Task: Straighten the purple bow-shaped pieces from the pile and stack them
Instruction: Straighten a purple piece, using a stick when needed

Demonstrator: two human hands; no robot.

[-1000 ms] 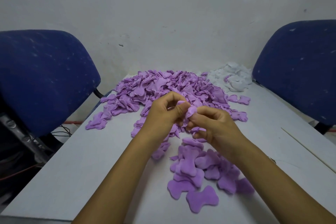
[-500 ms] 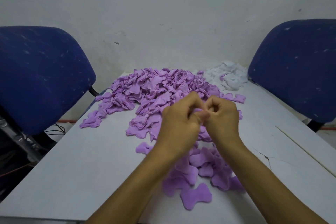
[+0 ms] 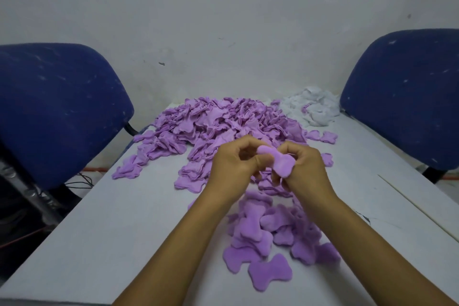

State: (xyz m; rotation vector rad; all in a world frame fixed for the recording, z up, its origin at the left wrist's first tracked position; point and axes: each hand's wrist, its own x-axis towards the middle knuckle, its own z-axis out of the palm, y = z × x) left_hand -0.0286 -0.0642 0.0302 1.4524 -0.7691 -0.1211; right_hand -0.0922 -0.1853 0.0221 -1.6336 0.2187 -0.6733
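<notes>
Both hands' fingers (image 3: 258,161) pinch a smooth, seemingly flattened purple bow-shaped piece (image 3: 280,163).

A pale grey worktop (image 3: 106,238) carries a large pile of purple bow-shaped pieces (image 3: 218,124) at its far end, a heap of white pieces (image 3: 315,107) just right of it, and a looser group of flattened purple pieces (image 3: 270,236) near the front
</notes>
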